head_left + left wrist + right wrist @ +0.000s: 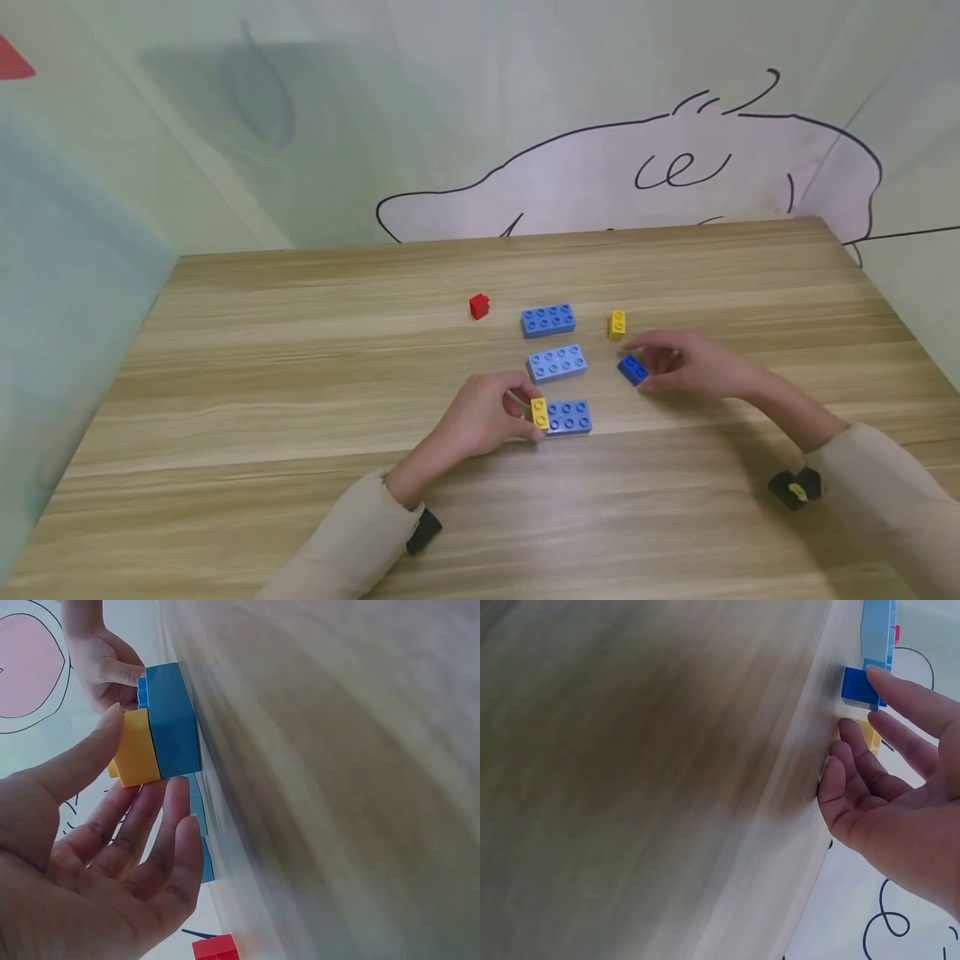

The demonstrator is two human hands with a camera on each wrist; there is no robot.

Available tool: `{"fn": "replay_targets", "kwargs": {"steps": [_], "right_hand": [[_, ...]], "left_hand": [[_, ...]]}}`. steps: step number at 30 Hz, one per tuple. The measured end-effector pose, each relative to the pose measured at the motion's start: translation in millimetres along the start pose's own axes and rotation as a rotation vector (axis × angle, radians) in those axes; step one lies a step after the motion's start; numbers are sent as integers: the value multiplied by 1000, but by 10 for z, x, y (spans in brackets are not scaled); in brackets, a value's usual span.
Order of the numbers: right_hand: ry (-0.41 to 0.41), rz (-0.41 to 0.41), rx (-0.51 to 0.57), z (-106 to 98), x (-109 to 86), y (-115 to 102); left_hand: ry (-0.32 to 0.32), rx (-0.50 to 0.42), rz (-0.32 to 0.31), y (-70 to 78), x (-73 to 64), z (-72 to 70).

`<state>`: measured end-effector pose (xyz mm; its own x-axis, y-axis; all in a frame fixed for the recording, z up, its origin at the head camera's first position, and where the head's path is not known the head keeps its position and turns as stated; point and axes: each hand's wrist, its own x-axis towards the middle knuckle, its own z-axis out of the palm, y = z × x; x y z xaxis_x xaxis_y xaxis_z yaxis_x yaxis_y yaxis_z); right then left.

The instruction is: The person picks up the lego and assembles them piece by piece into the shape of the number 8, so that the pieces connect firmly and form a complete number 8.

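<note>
Toy bricks [557, 363] on the wood-grain table [300, 350]. Left hand [487, 417]: thumb and fingers clamped on a yellow two-stud brick [539, 414], which sits on the left end of the nearest blue eight-stud brick [570, 418]. Right hand [690, 367]: thumb and index curled around a dark blue two-stud brick [633, 370]; can't tell if index touches. Should handle light, stiff, smooth, hard to break; grip short ends or side walls, off the studs. Count: one red brick [479, 307], three blue eight-studs, two yellow two-studs, one dark blue two-stud. Seven total.
</note>
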<state>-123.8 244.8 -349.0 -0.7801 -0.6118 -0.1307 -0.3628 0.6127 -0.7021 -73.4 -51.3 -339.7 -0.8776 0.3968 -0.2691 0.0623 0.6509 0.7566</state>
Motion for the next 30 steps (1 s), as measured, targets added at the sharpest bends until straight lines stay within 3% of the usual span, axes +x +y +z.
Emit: {"fn": "replay_targets", "kwargs": {"steps": [11,21,30], "right_hand": [[41,31,-11,99,30,-101],[8,-25,19,311,33,-434],[-11,-25,69,462,37,-485]], "left_hand": [[3,2,9,7,-5,-1],[-1,13,11,13,-9,-6],[-14,17,-5,24,1,-20]]}}
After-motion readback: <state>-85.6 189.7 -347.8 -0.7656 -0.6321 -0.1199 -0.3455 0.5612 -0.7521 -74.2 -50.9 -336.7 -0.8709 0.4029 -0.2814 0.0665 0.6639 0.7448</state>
